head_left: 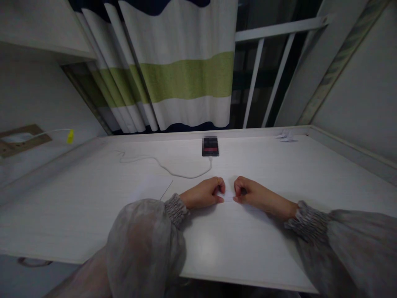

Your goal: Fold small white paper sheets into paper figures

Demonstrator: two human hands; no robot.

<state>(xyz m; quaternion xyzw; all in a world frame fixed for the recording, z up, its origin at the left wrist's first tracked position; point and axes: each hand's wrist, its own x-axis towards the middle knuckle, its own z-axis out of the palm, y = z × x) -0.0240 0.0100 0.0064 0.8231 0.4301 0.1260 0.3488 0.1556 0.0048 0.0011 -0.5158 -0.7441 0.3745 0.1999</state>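
A small piece of white paper (228, 196) lies between my hands, low over the white desk (211, 236). My left hand (208, 191) pinches its left side, the fingers curled and the thumb in front. At its right side my right hand (252, 192) does the same, thumb and forefinger closed on the edge. The fingers cover parts of the paper, and its folds are too faint to make out. To the left of my left hand, a larger white sheet (149, 188) lies flat, partly behind my sleeve.
A phone (210, 146) lies beyond my hands, with a white cable (173, 173) running left from it. Folded white paper (287, 136) sits at the back right. A striped curtain (186, 78) hangs behind the desk, beside a white railing (254, 82). A wall socket (25, 140) is at left.
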